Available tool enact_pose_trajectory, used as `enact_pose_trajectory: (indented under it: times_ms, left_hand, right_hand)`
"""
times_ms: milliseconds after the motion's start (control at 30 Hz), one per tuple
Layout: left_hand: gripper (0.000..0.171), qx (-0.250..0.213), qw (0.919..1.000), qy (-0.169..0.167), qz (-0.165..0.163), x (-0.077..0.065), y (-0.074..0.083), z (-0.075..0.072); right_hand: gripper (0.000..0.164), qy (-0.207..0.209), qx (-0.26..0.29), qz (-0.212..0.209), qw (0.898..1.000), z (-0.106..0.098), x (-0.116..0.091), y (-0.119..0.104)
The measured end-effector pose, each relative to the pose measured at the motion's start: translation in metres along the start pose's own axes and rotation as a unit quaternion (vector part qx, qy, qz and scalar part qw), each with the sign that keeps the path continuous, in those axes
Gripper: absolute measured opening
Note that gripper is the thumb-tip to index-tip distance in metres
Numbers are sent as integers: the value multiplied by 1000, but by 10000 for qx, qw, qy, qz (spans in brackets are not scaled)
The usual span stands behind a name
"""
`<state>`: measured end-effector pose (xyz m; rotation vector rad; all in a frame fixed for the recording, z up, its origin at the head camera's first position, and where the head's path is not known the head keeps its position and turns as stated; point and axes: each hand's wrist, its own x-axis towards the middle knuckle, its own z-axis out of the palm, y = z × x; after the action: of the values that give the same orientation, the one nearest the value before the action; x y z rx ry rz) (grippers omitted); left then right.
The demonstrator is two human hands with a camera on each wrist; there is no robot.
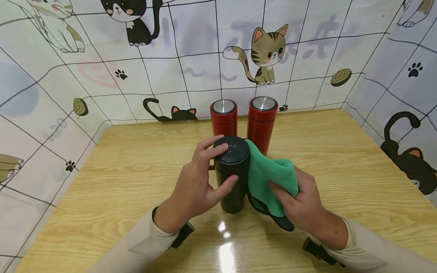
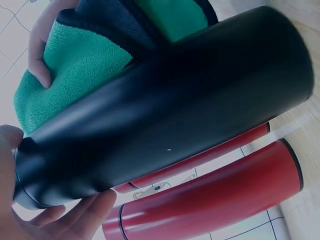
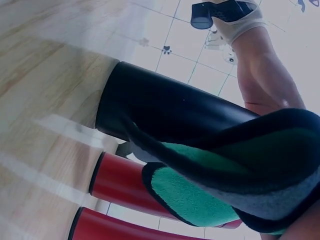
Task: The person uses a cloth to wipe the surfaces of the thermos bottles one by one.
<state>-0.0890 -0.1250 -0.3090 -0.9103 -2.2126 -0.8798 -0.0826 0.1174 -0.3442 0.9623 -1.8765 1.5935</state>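
Note:
A black thermos flask [image 1: 232,185] stands upright on the table, its dark lid on top. My left hand [image 1: 198,182] grips it near the top, fingers over the lid and thumb across the front. Bunched in my right hand [image 1: 307,204] is a green cloth [image 1: 269,178] with a dark edge and dark back. The cloth lies against the flask's right side in the head view. In the left wrist view the cloth [image 2: 85,70] overlaps the upper side of the black flask [image 2: 170,105]. The right wrist view shows the flask's base [image 3: 115,100] at the tabletop.
Two red thermos flasks, one on the left [image 1: 224,117] and one on the right [image 1: 262,125], stand close behind the black one. The wooden table [image 1: 146,151] meets walls covered with a cat-print sheet [image 1: 198,72] at the back and sides.

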Motion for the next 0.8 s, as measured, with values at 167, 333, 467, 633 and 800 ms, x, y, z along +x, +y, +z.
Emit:
enact_pose_trajectory:
  times_ms: [167,333,467,633,800]
  left_hand:
    - [61,-149,9996,-213,-96,-1,-1,-2]
    - [56,-185,9996,-175,80,-1,-4,-3]
    - [52,-160,9995,-152,236,-1,-7,-3]
    - [53,-19,9995,-104,286,1,-8,-3]
    - [55,18,9995,-165,250,3,-8,-4]
  right_hand:
    - [51,-59,-230,78,9997,0,2,0]
    - [53,-14,-213,48,9998,0,2,0]
    - [51,-14,-274,13,9996,-1,2,0]
    - [48,-242,-470,362,9979,0,4,-2]
    - [49,-133,-354,219,9990,-2,4,-2]
